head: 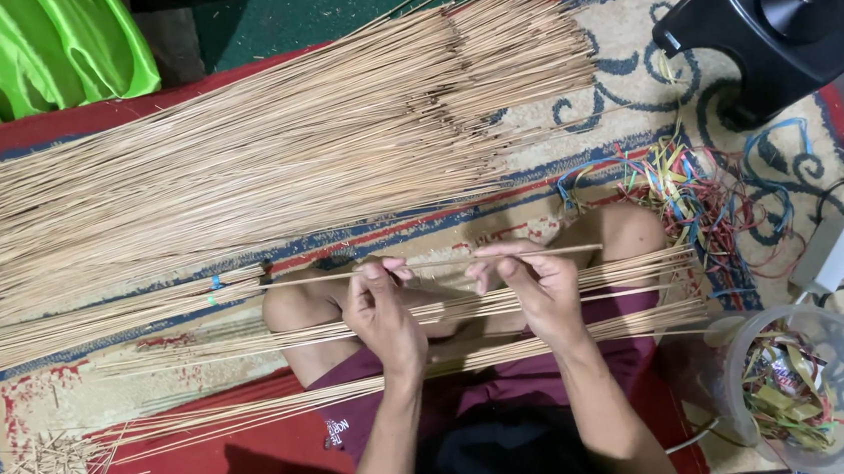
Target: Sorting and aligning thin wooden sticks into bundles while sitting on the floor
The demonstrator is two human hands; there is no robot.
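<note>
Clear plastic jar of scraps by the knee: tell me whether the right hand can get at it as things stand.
Probably yes. The clear jar stands open-topped just beside the right forearm, nothing between, but the right hand pinches a thin stick with the left hand.

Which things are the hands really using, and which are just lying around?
In use:
- left hand and right hand, pinching one thin stick
- loose sticks across the lap
- big pile of sticks on the rug

Lying about:
- tangle of coloured bands
- clear tub of scraps
- black stool
- green cloth
- white adapter
</note>
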